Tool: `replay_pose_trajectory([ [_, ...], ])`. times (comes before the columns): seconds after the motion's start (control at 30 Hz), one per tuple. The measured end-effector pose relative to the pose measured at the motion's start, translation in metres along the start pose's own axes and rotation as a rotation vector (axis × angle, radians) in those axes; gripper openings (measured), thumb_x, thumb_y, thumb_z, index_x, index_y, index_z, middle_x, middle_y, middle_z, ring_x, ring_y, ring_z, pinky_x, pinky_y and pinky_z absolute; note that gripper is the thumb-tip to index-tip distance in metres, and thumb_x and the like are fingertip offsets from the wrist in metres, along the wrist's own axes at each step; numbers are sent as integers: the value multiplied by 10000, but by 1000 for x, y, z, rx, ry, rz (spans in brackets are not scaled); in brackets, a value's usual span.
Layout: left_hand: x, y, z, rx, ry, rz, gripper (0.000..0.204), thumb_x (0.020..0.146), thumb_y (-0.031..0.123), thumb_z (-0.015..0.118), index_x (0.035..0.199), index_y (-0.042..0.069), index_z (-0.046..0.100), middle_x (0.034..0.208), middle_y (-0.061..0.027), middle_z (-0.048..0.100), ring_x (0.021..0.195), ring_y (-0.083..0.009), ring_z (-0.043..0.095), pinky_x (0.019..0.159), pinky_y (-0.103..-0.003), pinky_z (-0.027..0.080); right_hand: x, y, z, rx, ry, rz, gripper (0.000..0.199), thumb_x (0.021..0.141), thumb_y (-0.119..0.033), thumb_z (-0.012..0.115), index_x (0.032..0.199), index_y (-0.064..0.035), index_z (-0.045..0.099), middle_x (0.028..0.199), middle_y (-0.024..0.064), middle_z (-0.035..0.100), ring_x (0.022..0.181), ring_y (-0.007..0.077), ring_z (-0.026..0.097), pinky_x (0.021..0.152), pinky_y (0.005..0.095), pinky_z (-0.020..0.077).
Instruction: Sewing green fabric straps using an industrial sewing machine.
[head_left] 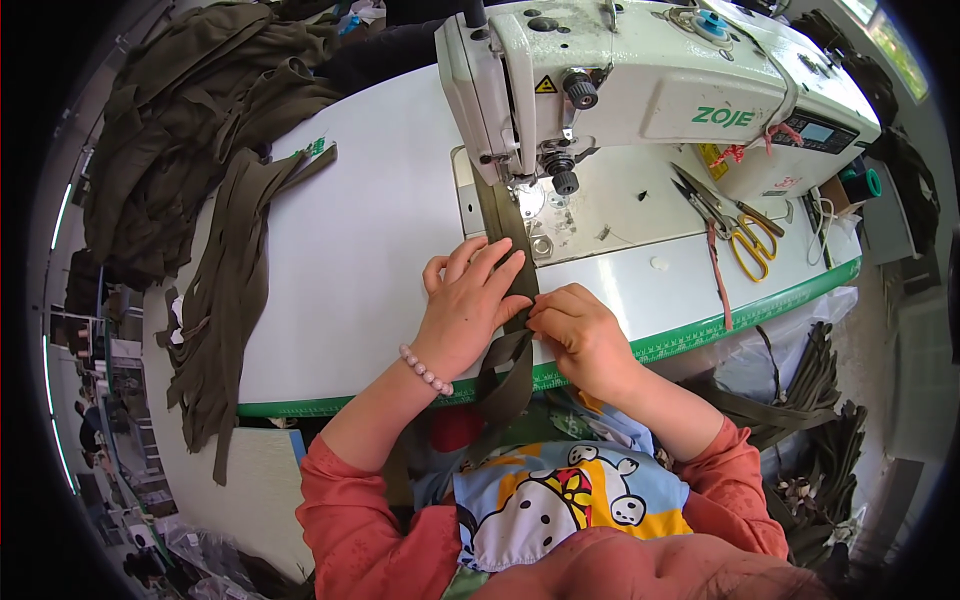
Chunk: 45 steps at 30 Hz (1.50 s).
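Note:
A long olive-green fabric strip runs from under the needle area of a white sewing machine toward me and drops in a loop over the table's front edge. My left hand lies on the strip with its fingers stretched out, a beaded bracelet at the wrist. Close beside it on the right, my right hand pinches the strip's right edge between thumb and fingers. Exactly how the strip's layers lie under my fingertips is hidden.
The white table has a green ruler edge. Yellow-handled scissors, dark shears and a reddish cloth scrap lie right of the machine. Olive strips hang at left before a large fabric heap. More strips hang lower right.

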<state>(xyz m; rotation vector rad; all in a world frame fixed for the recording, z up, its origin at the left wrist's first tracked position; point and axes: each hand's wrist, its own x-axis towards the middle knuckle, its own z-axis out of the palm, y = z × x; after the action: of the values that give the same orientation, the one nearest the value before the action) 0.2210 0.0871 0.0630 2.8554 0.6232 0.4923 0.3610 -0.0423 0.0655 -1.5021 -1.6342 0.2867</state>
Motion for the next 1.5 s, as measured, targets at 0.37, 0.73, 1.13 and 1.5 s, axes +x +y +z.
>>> replay_pose_trajectory([
  [0.37,10,-8,2,-18,21,-14,466,815,274,702,1248,142,587,1332,0,540,1263,-240,433,1004,-433,259,12,12,3,-11,-10,1,211,626,101,653,805,-10,642,915,89,633,874,293,589,731,360,501],
  [0.73,40,-31,12,36,79,-42,429,840,280,678,1245,170,589,1328,22,546,1264,-239,432,1025,-410,254,47,23,8,-187,62,39,171,635,61,689,777,-31,660,850,54,651,878,277,554,790,355,484],
  [1.13,-52,-5,-11,-287,31,-178,276,888,288,653,1081,96,606,1404,-110,446,1259,-297,427,1030,-456,281,2,-5,3,-121,52,-44,388,663,71,657,1030,-50,628,1165,120,582,1077,326,533,886,388,456],
  [1.5,-107,48,-69,-710,165,-359,145,825,126,725,862,33,620,995,-116,660,918,-275,601,881,-366,441,-7,-38,10,-212,-173,-163,408,633,37,638,1031,-46,597,1200,137,541,1224,339,434,1010,461,334],
])
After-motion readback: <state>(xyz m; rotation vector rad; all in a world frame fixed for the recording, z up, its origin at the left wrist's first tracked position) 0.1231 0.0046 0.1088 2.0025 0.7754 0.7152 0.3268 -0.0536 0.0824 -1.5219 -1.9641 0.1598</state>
